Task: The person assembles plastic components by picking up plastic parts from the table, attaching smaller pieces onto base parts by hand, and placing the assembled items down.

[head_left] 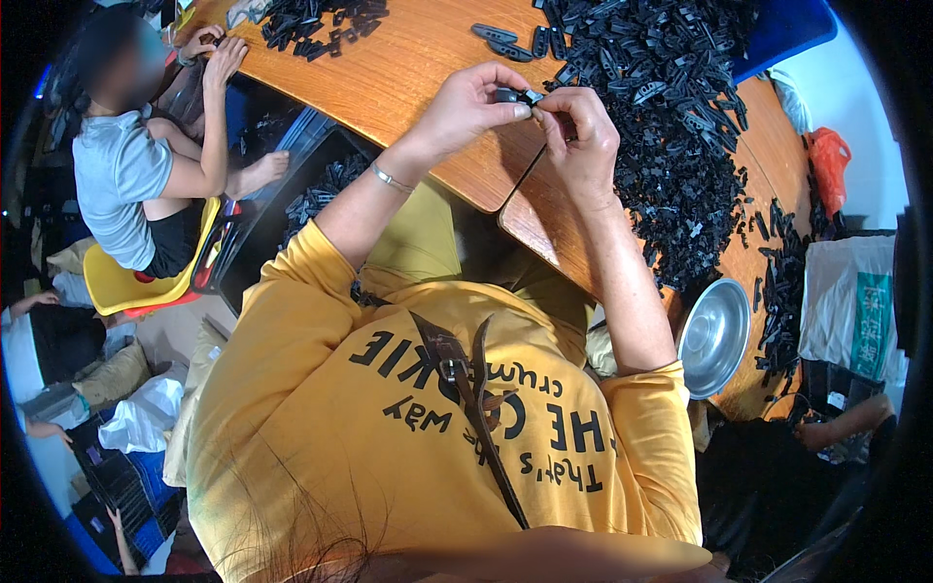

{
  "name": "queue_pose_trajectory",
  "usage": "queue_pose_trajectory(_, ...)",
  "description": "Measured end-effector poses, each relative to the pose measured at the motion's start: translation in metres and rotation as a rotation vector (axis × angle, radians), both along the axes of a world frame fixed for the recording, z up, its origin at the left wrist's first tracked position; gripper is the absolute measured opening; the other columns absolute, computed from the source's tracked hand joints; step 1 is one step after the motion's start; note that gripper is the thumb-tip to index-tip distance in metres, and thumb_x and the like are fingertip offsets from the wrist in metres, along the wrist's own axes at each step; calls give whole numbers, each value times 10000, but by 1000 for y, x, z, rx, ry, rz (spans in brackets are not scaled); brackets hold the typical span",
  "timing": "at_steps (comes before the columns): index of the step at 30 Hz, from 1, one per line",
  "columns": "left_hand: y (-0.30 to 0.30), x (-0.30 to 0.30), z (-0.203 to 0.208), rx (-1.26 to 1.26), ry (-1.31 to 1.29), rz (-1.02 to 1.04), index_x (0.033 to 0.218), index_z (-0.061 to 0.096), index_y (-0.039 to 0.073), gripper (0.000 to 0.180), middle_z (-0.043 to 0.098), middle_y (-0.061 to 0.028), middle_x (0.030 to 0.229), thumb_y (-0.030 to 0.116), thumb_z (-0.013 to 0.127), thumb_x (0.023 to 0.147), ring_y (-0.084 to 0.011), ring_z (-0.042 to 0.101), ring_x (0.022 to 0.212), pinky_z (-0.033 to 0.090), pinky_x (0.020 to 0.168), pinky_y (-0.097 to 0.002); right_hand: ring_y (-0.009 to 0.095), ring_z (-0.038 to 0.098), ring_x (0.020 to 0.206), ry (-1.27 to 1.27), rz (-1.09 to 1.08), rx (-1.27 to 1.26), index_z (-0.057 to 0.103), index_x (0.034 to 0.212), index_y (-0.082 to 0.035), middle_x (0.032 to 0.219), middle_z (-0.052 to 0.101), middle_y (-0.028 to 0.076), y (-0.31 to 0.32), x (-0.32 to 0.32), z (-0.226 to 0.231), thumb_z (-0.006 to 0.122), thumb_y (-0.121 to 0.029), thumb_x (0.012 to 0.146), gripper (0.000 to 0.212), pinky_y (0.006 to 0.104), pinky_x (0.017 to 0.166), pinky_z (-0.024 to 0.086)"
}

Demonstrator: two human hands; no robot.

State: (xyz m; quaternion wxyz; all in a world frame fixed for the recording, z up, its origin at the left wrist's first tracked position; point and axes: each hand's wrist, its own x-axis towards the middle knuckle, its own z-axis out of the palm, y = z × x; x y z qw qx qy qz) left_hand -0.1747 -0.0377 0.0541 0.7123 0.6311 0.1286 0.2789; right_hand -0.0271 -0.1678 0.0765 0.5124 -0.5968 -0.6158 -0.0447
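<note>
Grip: a small black plastic part [513,95] is pinched between both hands, held just above the near edge of the wooden table [408,68].
Left hand [469,100]: fingers curled closed around the part's left end, thumb beneath; a thin bracelet [389,179] circles the wrist.
Right hand [580,131]: fingertips closed on the part's right end, touching the left hand's fingertips. Whether a second piece sits in this hand cannot be told.
Heap [671,87]: a large pile of similar black parts covers the table just right of the hands and runs toward its far right edge.
Loose parts [507,39]: a few longer black pieces lie on bare table just beyond the hands.
Second heap [321,21]: a smaller pile lies at the table's far left end.
Bowl [712,337]: a round metal bowl rests at the table's near right edge, well apart from the hands.
Bin [321,189]: a dark container of black parts sits below the table's near left edge.
Co-worker [131,170]: a person in a grey shirt sits on a yellow chair [126,287] at the table's left end, their hands at the second heap.
Wearer: yellow shirt [389,428] with a brown strap [476,398] across the chest.
</note>
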Motion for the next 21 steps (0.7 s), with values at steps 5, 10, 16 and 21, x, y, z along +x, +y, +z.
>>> queue_pose_trajectory(5,6,-5,-11,-486,-67,-153,1220,651,25,234,722,-73,1110,152,693,1027,-168,722,1002,593,902,-286,221,696,769,86,-16,41,678,919,-25,916,678,103,2,-1,-2,781,55,842,152,318,635,572)
queue_pose_trajectory(10,-6,-2,-26,-637,-183,-266,1326,608,31,316,682,-74,1246,106,672,1026,-172,665,1153,550,1030,-320,217,699,768,143,-8,64,677,914,-19,920,683,110,4,-1,-4,788,47,846,146,308,644,571)
queue_pose_trajectory(16,-4,-2,-28,-643,-199,-300,1389,575,42,395,659,-63,1299,50,671,1006,-176,630,1228,506,1103,-342,170,695,756,235,-34,51,679,912,-14,910,686,93,0,-1,-13,798,19,860,133,274,651,563)
queue_pose_trajectory(21,-3,-1,-35,-679,-209,-178,1348,589,40,377,663,-60,1270,9,680,984,-184,644,1190,519,1073,-365,127,675,718,331,-46,-8,679,910,-13,897,671,68,-4,-16,-12,795,2,870,123,250,598,540)
